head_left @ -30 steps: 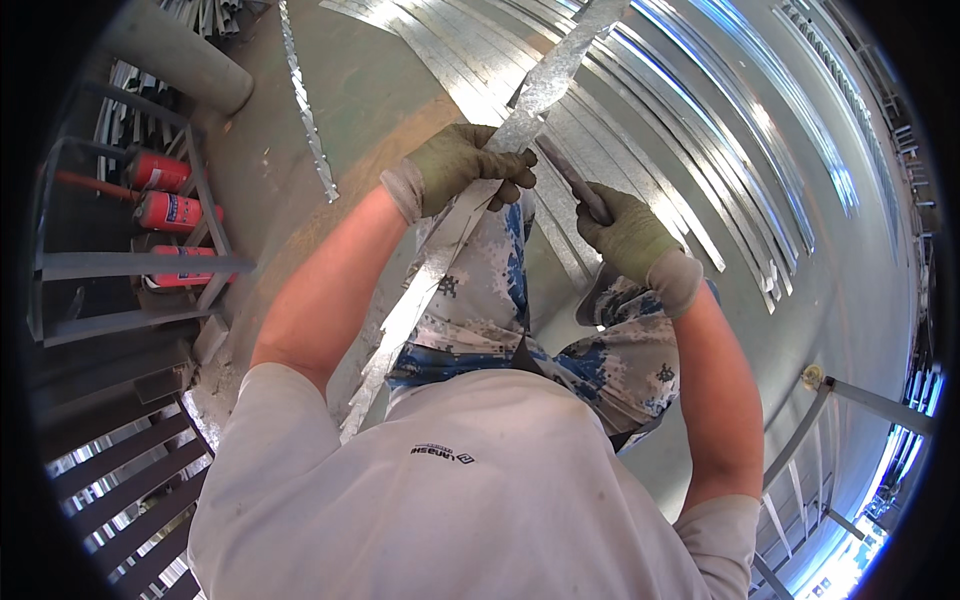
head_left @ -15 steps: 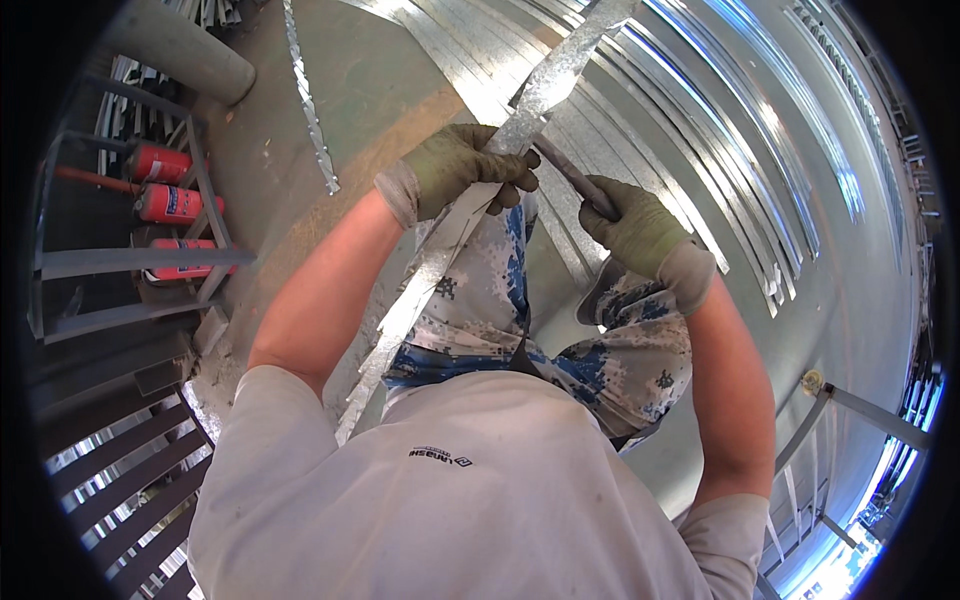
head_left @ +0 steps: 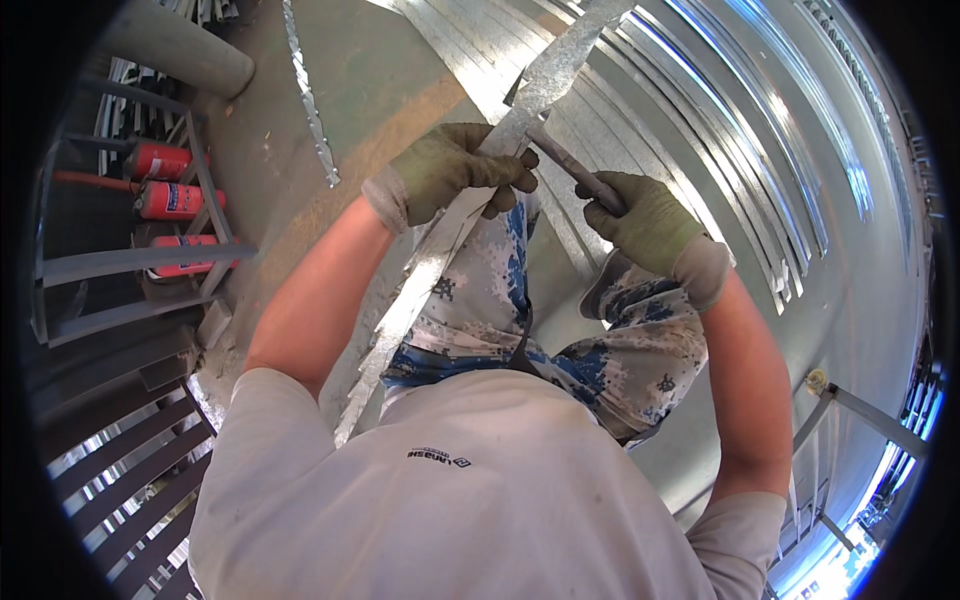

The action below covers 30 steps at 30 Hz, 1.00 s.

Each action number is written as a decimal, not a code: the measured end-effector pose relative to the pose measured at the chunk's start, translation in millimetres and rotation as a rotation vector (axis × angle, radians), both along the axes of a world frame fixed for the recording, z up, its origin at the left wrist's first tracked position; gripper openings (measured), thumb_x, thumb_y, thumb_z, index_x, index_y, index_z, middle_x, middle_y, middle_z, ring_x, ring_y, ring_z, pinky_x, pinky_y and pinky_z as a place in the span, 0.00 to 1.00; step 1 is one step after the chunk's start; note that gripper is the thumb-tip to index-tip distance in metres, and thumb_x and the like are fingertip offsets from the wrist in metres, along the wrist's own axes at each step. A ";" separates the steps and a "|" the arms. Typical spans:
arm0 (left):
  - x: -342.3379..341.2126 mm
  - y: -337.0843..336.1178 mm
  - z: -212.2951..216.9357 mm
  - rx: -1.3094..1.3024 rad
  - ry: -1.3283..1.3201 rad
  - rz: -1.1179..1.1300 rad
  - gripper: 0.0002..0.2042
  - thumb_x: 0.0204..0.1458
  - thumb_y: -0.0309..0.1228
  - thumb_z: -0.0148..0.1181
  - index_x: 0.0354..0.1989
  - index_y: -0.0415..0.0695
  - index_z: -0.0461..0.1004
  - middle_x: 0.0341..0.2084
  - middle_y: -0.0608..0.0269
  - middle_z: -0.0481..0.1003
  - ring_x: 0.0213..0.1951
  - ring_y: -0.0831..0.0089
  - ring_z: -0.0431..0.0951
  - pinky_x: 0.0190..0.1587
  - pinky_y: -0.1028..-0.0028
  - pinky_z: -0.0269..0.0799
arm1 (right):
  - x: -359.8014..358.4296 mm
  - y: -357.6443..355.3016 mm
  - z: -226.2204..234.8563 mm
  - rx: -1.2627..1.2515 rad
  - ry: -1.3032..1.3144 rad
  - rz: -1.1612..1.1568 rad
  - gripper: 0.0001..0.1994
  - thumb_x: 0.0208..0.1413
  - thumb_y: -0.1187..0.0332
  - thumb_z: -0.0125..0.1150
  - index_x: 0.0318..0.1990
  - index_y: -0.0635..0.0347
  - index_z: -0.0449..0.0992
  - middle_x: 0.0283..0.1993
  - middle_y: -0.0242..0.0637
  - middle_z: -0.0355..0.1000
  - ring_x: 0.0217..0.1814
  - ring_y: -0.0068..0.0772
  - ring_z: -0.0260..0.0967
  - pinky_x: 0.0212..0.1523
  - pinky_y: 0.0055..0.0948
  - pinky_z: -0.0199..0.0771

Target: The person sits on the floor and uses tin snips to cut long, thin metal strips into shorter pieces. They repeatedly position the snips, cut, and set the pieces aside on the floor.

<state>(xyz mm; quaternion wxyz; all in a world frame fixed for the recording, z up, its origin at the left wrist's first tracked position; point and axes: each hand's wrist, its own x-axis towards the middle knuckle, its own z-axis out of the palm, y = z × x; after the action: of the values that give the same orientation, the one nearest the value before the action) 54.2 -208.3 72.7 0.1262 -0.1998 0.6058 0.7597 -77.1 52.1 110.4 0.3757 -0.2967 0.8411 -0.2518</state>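
Note:
A long, narrow strip of galvanised sheet metal [head_left: 420,285] runs diagonally from my left hip up past both hands. My left hand [head_left: 450,170], in an olive work glove, is closed around the strip near its middle. My right hand [head_left: 645,218], gloved the same way, grips the handle of a dark metal hand tool [head_left: 565,158] whose head meets the strip just above my left hand. Blue and white patterned trousers show below both hands.
Many long galvanised metal profiles [head_left: 740,130] lie side by side on the floor ahead and to the right. A thin serrated offcut [head_left: 310,100] lies on the concrete. Three red fire extinguishers [head_left: 170,200] sit in a metal rack at left. A grey pipe [head_left: 175,45] lies at top left.
Both hands stay on the strip and the tool; they have shifted slightly, with the tool head staying at the strip's edge.

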 end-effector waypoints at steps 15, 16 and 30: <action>-0.2 5.5 -2.6 0.072 0.045 0.022 0.23 0.79 0.42 0.61 0.62 0.29 0.80 0.45 0.50 0.87 0.31 0.72 0.82 0.33 0.71 0.79 | -18.4 0.3 4.1 0.007 -0.159 0.026 0.20 0.70 0.62 0.70 0.63 0.65 0.86 0.39 0.34 0.84 0.39 0.24 0.79 0.45 0.33 0.82; -0.4 6.8 -2.2 0.080 0.035 0.037 0.23 0.79 0.42 0.62 0.62 0.29 0.80 0.44 0.51 0.87 0.31 0.72 0.82 0.32 0.71 0.79 | -19.9 1.2 2.7 0.001 -0.170 0.024 0.20 0.70 0.61 0.70 0.62 0.65 0.87 0.40 0.37 0.85 0.39 0.27 0.80 0.46 0.35 0.82; -0.2 9.9 -3.0 0.078 -0.010 0.097 0.17 0.78 0.38 0.63 0.56 0.33 0.84 0.39 0.56 0.89 0.30 0.76 0.82 0.32 0.73 0.78 | -15.3 -2.2 10.9 0.075 -0.190 -0.025 0.16 0.72 0.65 0.64 0.61 0.60 0.83 0.38 0.47 0.81 0.40 0.42 0.83 0.46 0.46 0.81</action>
<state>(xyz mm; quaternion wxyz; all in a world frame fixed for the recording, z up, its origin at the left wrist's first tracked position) 54.0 -198.4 69.7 0.0998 -0.2277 0.5648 0.7869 -92.4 49.9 121.3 0.4614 -0.2467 0.8142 -0.2516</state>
